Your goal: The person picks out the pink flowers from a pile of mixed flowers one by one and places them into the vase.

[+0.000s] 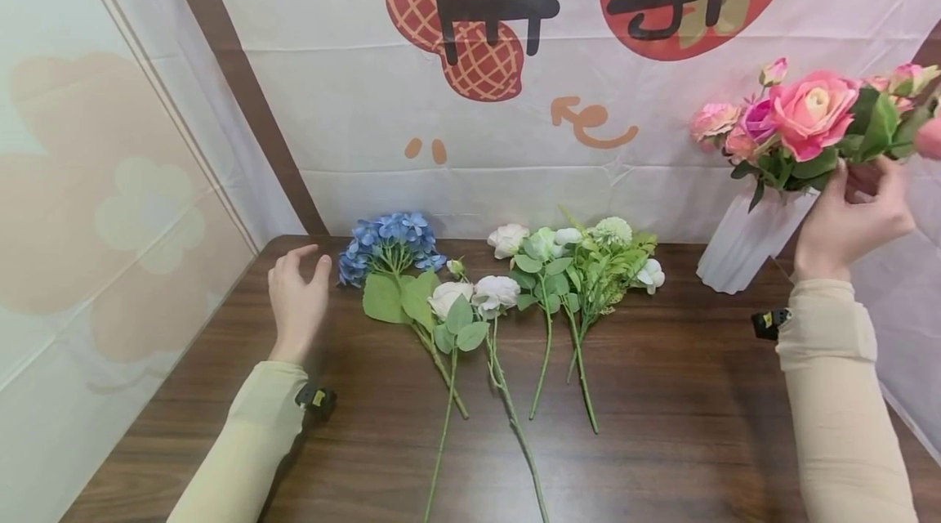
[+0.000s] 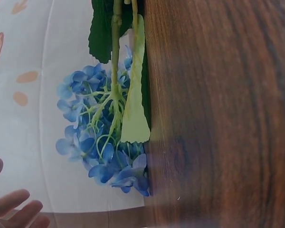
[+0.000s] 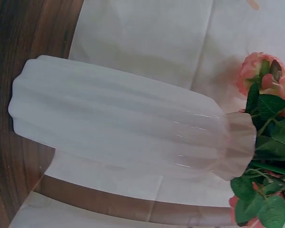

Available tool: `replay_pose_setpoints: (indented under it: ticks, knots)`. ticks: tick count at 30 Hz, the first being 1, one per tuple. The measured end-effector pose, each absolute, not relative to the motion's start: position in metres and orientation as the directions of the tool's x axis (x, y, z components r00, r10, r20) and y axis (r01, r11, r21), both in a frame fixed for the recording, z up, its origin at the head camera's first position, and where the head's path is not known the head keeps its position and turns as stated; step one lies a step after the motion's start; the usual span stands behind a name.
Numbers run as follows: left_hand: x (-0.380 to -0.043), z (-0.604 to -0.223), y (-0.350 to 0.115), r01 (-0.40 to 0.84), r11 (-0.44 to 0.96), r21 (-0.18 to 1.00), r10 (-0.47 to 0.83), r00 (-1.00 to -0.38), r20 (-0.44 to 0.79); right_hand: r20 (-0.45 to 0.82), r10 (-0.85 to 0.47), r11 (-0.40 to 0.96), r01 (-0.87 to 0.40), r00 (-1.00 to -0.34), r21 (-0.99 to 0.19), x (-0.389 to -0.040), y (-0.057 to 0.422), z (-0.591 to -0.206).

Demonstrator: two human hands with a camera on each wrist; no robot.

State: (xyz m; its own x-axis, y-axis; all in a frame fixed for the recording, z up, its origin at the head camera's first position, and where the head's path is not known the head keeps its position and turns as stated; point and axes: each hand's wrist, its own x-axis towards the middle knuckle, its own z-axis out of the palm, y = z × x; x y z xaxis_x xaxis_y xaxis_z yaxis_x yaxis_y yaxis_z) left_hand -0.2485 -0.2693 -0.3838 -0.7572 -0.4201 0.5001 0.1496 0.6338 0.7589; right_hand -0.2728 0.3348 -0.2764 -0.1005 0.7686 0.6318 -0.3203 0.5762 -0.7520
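Pink artificial roses with green leaves fill the mouth of a white fluted vase at the right. My right hand is beside the vase's rim, its thumb and fingers curled under the leaves and pinching the rose bunch; the leaves hide the exact stem. The right wrist view shows the vase side-on, its ruffled rim below the foliage. Over the table's left side my left hand holds nothing, fingers loosely bent. Nearest to it lies a blue hydrangea, seen close in the left wrist view.
White roses on long green stems lie mid-table on the dark wooden table. Beyond them are a pale rose and green sprigs with a pompom flower. A printed white cloth hangs behind the table.
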Motion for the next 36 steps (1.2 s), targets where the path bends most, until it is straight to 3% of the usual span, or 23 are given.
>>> replay_pose_setpoints:
  ticks: [4,13,17,21,27,36]
  knots:
    - [-0.248,-0.384,-0.270,0.141,0.638,0.757,-0.414,-0.766,0.492,0.685,0.719,0.649,-0.238,-0.119,-0.723,-0.275,0.341,-0.282]
    - [-0.248,-0.383,-0.273,0.142,0.637,0.757,-0.423,-0.757,0.498,0.801,0.576,0.765,-0.237,-0.164,-0.599,-0.270,0.339,-0.281]
    - [-0.247,-0.384,-0.273,0.131,0.641,0.757,-0.423,-0.762,0.490,0.802,0.564,0.767,-0.237,-0.197,-0.597,-0.268,0.339,-0.278]
    - [-0.246,-0.385,-0.274,0.125,0.643,0.756,-0.421,-0.766,0.485,0.794,0.585,0.754,-0.249,-0.167,-0.608,-0.266,0.337,-0.272]
    - [-0.244,-0.387,-0.279,0.111,0.649,0.753,-0.426,-0.767,0.480,0.686,0.712,0.638,-0.269,-0.150,-0.721,-0.260,0.330,-0.261]
    - [-0.238,-0.388,-0.287,0.093,0.658,0.747,-0.429,-0.769,0.474,0.702,0.702,0.653,-0.287,-0.118,-0.701,-0.258,0.327,-0.259]
